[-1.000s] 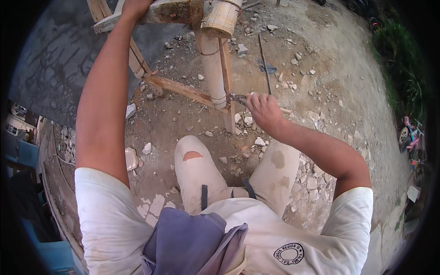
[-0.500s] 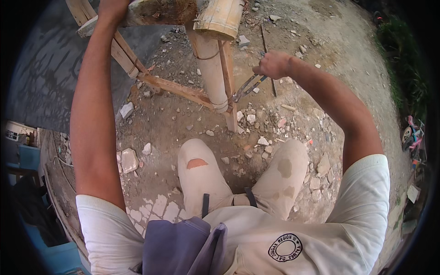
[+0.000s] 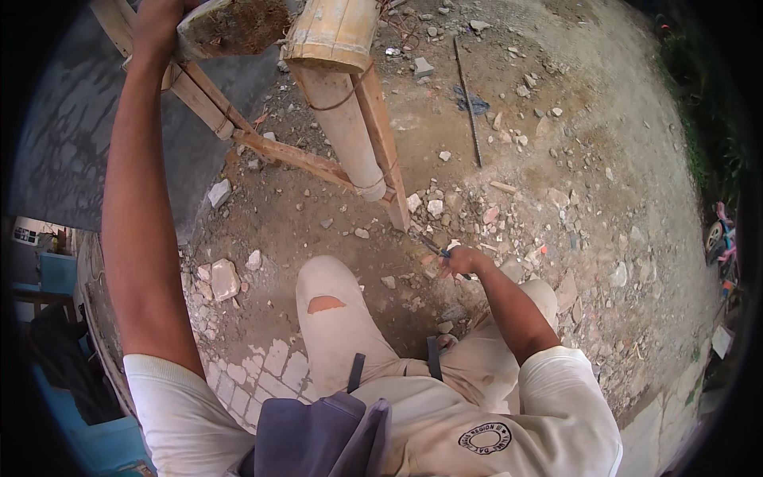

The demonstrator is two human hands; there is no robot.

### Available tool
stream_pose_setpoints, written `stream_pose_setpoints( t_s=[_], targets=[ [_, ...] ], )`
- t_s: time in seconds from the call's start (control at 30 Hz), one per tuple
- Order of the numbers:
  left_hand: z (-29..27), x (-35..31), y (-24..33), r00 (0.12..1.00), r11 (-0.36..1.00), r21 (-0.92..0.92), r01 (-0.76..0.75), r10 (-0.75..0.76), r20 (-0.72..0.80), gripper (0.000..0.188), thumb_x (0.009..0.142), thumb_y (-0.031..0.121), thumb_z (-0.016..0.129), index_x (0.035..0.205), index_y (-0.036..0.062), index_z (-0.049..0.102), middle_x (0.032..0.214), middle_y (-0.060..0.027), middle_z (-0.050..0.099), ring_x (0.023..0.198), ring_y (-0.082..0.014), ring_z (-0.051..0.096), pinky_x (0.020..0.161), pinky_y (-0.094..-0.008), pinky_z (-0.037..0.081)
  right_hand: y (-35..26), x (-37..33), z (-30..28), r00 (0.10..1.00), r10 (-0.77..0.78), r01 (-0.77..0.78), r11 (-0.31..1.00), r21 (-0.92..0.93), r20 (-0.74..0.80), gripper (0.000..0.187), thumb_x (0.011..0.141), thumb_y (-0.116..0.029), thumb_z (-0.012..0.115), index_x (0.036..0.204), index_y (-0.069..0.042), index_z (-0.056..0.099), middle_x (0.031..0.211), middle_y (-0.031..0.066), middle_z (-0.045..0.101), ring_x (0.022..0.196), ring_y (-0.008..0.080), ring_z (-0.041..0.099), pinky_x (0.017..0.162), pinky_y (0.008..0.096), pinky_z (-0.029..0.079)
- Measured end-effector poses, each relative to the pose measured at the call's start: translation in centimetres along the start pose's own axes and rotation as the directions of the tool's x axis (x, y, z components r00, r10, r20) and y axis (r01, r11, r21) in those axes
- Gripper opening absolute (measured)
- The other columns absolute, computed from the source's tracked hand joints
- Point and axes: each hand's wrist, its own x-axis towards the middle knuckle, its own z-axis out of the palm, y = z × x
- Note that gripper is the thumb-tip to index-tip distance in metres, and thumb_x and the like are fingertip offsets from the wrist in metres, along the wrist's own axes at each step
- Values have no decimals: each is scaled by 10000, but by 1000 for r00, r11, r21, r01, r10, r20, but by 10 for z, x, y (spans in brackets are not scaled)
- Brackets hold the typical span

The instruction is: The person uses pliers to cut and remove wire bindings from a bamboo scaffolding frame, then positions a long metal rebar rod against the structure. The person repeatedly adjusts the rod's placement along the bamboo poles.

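My left hand (image 3: pixel 157 30) is closed over a wooden board (image 3: pixel 230 30) at the top left; its fingertips are mostly hidden at the picture's edge. A thick bamboo pole end (image 3: pixel 330 36) lies beside the board. Below it stands a leg made of a bamboo length (image 3: pixel 342 135) and a wooden post (image 3: pixel 380 135), bound together with wire. A wooden brace (image 3: pixel 298 160) meets this leg near its foot. My right hand (image 3: pixel 462 262), low and near my right knee, is closed on pliers (image 3: pixel 431 246). Their jaws point up and left, towards the post's foot.
Broken stones and rubble cover the dirt ground. A thin metal rod (image 3: pixel 467 103) lies at the right of the frame, beside a blue scrap (image 3: pixel 475 103). A larger pale stone (image 3: pixel 225 280) sits left of my knees. A dark grey surface (image 3: pixel 71 151) spreads at the left.
My right hand has drawn the pliers away from the wire at the post's foot, down towards my right knee. The wooden frame appears shifted slightly left at its top, with my left hand.
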Motion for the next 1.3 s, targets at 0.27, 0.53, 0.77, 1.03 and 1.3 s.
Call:
stream_pose_setpoints(
  t_s=[0.27,0.53,0.77,1.03,1.3],
  targets=[
    [21,-31,48,851,970,-159,184,-238,-468,349,967,351,605,942,4,622,883,-33,607,838,-129,576,785,-284,452,-60,-106,127,958,-63,230,749,621,-279,333,1043,-297,501,1113,-9,654,706,34,608,544,148,562,527,320,430],
    [112,-331,263,726,869,-470,-155,423,542,833,785,771,642,1350,167,547,1385,-71,573,1314,-359,491,1081,-596,319,-60,-269,111,964,-263,252,870,423,-35,354,1056,-359,536,1226,-72,656,727,-17,549,597,94,515,567,280,429],
    [147,-398,252,455,827,-382,411,177,873,408,867,462,737,1017,82,722,1020,-105,688,1087,-301,602,1030,-440,449,-48,-300,64,972,-230,164,818,552,54,368,1034,-346,590,1241,-48,650,722,-25,561,583,76,504,543,249,418],
    [140,-367,228,613,246,-581,776,-80,786,267,942,368,700,885,108,711,842,-56,700,1004,-278,640,1043,-489,456,-73,-287,52,876,-472,393,578,715,-99,442,1042,-372,553,1236,22,609,664,7,542,525,83,502,460,233,352],
    [167,-374,279,438,-709,-641,294,-496,750,385,1046,301,548,691,158,506,759,-21,699,783,-199,708,973,-453,531,-91,-219,98,909,-416,319,671,670,-16,455,1055,-389,527,1369,-63,565,794,42,666,555,84,521,510,228,374]
  ],
)
